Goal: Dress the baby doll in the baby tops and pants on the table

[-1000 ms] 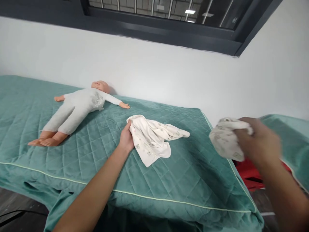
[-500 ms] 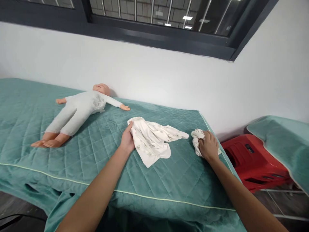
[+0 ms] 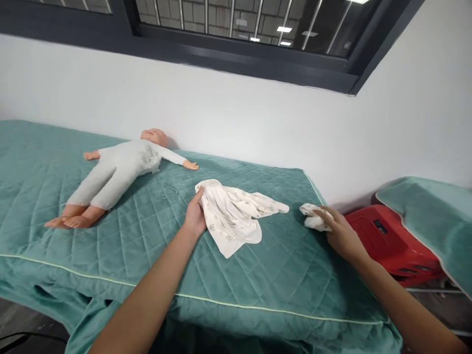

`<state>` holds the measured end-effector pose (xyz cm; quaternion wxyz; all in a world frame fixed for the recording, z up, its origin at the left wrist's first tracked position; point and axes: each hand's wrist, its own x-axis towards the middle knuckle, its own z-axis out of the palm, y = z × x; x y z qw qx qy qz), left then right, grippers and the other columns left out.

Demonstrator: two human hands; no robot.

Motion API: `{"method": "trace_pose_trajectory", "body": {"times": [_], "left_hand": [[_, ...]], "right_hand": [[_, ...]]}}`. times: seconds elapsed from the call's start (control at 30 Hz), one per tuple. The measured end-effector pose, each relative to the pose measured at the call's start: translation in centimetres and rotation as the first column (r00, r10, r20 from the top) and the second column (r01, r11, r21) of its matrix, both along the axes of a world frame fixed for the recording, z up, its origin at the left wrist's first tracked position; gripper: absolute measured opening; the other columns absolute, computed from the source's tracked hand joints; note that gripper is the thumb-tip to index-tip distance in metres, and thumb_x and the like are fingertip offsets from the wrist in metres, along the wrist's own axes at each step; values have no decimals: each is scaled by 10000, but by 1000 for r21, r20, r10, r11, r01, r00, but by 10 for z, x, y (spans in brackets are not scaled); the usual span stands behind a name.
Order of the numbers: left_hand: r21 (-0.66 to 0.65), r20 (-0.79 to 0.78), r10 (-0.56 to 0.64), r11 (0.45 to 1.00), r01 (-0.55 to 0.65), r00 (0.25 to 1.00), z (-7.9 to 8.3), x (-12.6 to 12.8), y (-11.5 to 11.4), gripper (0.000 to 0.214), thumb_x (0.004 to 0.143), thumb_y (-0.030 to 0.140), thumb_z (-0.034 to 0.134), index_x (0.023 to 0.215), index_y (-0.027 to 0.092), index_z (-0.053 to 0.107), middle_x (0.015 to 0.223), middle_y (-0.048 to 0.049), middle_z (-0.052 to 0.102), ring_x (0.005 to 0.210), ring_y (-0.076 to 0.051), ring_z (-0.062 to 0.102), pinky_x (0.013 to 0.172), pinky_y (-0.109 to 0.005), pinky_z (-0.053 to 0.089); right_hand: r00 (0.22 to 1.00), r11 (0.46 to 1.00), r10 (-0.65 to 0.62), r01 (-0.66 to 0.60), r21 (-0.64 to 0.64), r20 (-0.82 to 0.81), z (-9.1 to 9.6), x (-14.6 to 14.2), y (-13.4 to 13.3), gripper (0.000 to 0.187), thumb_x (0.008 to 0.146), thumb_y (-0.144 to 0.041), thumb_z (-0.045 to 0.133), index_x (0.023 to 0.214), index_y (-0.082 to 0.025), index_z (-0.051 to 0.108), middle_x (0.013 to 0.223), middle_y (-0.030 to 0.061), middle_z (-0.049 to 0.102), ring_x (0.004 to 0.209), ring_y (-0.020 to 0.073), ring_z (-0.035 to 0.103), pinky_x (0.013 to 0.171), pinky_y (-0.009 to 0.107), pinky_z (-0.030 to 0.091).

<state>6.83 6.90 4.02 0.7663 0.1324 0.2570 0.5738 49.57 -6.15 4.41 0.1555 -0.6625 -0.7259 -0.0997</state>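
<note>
My left hand (image 3: 195, 215) grips the upper left edge of a white baby garment (image 3: 232, 216) with small animal prints. The garment lies loosely spread on the green quilted cover, one narrow part, like a sleeve, pointing right. At the right end of the bed, my right hand (image 3: 342, 235) has its fingers closed over a small crumpled white cloth (image 3: 312, 218). My thumb there is mostly hidden. A baby doll (image 3: 121, 164) in a pale, close-fitting body lies on its back to the left, arms outstretched, apart from both hands.
The bed (image 3: 258, 275) has a green quilted cover with light piping along its edge. Beyond its right end stands a red plastic object (image 3: 394, 241), partly under another green cover (image 3: 431, 206). A white wall (image 3: 239, 118) and dark-framed window (image 3: 239, 54) rise behind.
My right hand has moved right and slightly down, and the crumpled cloth has shifted right and looks more bunched. My left hand and the garment have barely moved.
</note>
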Motion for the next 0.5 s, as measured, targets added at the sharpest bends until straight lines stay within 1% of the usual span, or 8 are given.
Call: {"method": "trace_pose_trajectory", "body": {"times": [0.07, 0.1, 0.2, 0.27, 0.37, 0.43, 0.5], "left_hand": [[-2, -11, 7, 1000, -7, 1000, 0, 0, 1, 412, 897, 393, 621, 1171, 92, 685, 1063, -146, 763, 1086, -321, 704, 1034, -466, 530], [-3, -17, 8, 1000, -8, 1000, 0, 0, 1, 412, 893, 388, 626, 1174, 93, 684, 1058, -146, 764, 1085, -324, 704, 1032, -468, 531], [7, -32, -1, 1000, 1, 999, 2, 1, -1, 405, 884, 387, 634, 1170, 105, 686, 1051, -144, 766, 1096, -332, 699, 1036, -483, 527], [22, -41, 0, 1000, 1, 999, 4, 2, -2, 395, 883, 392, 632, 1160, 116, 688, 1049, -140, 767, 1101, -332, 698, 1037, -488, 525], [37, -68, -8, 999, 10, 998, 3, 2, -4, 381, 872, 385, 641, 1135, 114, 692, 1041, -136, 766, 1064, -317, 711, 1000, -464, 549], [51, -112, -6, 999, 11, 994, 2, -1, -1, 363, 838, 366, 680, 1097, 113, 697, 1012, -129, 766, 999, -300, 726, 939, -433, 576], [81, -206, 22, 997, -5, 978, 1, -6, 6, 349, 768, 333, 750, 1041, 121, 703, 965, -112, 765, 910, -270, 733, 860, -387, 592]], "right_hand": [[997, 993, -72, 70, 93, 13, -6, 9, -11, 726, 719, -42, 428, 1400, -272, 532, 1521, 88, 449, 1330, 317, 498, 1048, 487, 478], [995, 988, -95, 94, 119, 4, -10, 11, -16, 722, 718, -43, 426, 1396, -264, 537, 1519, 94, 452, 1330, 325, 497, 1048, 500, 477], [995, 990, -95, 99, 104, -38, -22, 8, -21, 700, 732, -40, 425, 1394, -240, 534, 1506, 113, 465, 1340, 326, 486, 1073, 520, 456], [996, 993, -79, 83, 90, -50, -25, 3, -21, 690, 741, -40, 434, 1397, -229, 527, 1503, 124, 463, 1352, 322, 477, 1087, 523, 443], [997, 991, -76, 79, 107, -28, -21, -3, -24, 715, 754, -64, 473, 1445, -247, 472, 1541, 123, 414, 1404, 327, 430, 1110, 531, 419], [997, 990, -83, 83, 118, 0, -13, -9, -30, 772, 760, -85, 498, 1503, -259, 388, 1579, 128, 359, 1458, 345, 356, 1134, 563, 382], [996, 990, -88, 85, 115, 24, -1, -16, -38, 802, 779, -109, 510, 1540, -268, 316, 1603, 135, 321, 1491, 370, 286, 1144, 615, 339]]}}
